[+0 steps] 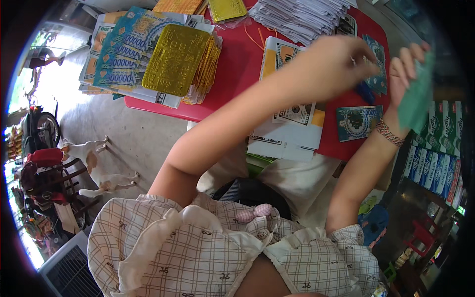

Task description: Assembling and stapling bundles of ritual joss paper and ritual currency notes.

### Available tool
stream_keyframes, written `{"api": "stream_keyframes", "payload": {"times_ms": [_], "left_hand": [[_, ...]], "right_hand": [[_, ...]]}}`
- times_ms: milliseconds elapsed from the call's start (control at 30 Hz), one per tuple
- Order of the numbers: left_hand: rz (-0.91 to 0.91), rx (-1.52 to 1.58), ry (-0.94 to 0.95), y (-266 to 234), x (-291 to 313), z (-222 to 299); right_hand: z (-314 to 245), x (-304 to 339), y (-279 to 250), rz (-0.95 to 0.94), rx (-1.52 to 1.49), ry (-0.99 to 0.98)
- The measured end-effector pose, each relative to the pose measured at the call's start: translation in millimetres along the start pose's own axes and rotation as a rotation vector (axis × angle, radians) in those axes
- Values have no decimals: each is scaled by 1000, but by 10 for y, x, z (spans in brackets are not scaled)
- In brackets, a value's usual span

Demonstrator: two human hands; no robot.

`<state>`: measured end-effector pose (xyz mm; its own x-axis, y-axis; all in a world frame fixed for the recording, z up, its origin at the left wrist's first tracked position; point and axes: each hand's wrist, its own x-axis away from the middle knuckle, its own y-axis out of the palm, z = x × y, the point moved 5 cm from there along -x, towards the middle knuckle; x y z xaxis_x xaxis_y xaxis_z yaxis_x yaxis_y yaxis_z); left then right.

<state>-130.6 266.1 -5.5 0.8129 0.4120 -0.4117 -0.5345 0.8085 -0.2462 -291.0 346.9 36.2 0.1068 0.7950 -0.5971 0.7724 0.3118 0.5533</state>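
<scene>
My right hand, with a braided bracelet at the wrist, grips a thin bundle of blue-green paper notes above the table's right edge. My left arm reaches across the table, and my left hand is blurred beside it. Its fingers are curled together, and whatever they may hold is hidden. Below my left forearm lies a stack of printed joss paper with banknote-patterned sheets. A single blue note lies to its right. More blue notes and a dark blue object lie behind my hands.
On the red table, fanned blue notes and a gold embossed paper bundle sit at the left. White folded papers are piled at the back. A dog and a motorbike are at left; boxed goods stand at right.
</scene>
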Motion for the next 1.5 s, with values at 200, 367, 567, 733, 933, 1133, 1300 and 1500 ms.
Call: {"api": "stream_keyframes", "payload": {"times_ms": [200, 367, 567, 733, 933, 1133, 1300, 1500], "left_hand": [[249, 791, -288, -673, 515, -169], [337, 511, -432, -813, 931, -153], [385, 489, -473, -896, 1158, -126], [362, 597, -469, -757, 1235, -228], [310, 577, -536, -598, 1300, -316], [279, 635, -503, -582, 1286, -340], [232, 574, -491, -584, 1283, -326], [217, 608, -495, -557, 1284, -318]], "right_hand": [[618, 67, -37, 297, 828, 288], [1045, 59, 272, 138, 840, 506], [1172, 180, 579, 169, 680, 492], [1247, 474, 571, 420, 724, 368], [1238, 606, 464, 548, 764, 276], [1213, 630, 451, 571, 771, 243], [1215, 638, 468, 591, 766, 169], [1210, 623, 467, 611, 819, 186]]}}
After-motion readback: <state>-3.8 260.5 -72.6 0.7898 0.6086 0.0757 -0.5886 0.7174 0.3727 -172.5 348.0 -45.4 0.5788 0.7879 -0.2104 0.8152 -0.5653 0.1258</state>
